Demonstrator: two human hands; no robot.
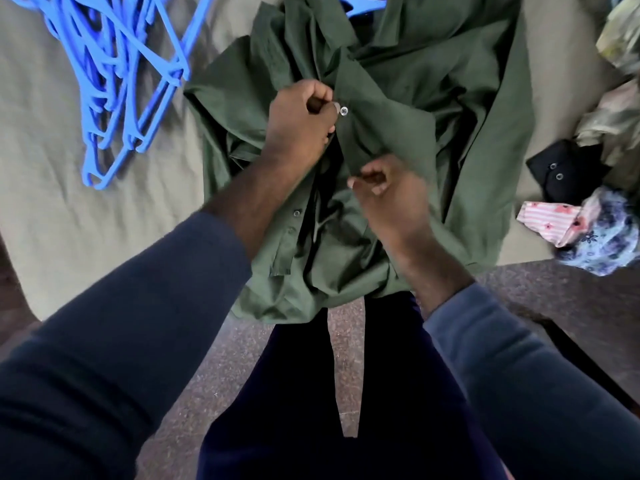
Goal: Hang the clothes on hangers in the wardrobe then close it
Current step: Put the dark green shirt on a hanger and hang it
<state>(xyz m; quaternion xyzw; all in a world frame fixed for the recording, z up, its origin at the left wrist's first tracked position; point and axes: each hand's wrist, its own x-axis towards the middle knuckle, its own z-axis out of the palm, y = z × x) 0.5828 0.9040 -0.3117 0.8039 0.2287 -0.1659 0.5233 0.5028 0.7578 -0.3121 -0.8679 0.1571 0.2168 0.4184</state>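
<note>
- Head view looks down on a green shirt [398, 109] that lies spread on a sheet [69, 220] of pale olive colour
- Its long axis runs away from the person: the hem end hangs over the near edge of the sheet and touches the person's dark trousers [329, 393], and the upper end reaches the top of the picture
- At this upper end, a piece of one blue hanger [363, 5] shows from under the cloth
- The front opening of the shirt faces up, with a pale button [343, 111] on the placket
- The left hand [301, 123] pinches the placket edge just beside this button, with fingers curled tight
- The right hand [391, 199] is over the lower front of the shirt with fingers curled; it is blurred, so I cannot tell if it holds the cloth
- Both arms wear dark blue sleeves
- A heap of blue hangers [121, 81] lies on the sheet at the left, near the shirt but apart from it
- At the right edge of the sheet lies a pile of other clothes: a black garment [568, 171], a pink striped cloth [550, 223] and a blue flowered cloth [602, 244]
- Bare sheet shows at the left below the hangers, and in a narrow band between the shirt and the pile
- Below the sheet edge, a brown speckled floor [554, 292] is seen
</note>
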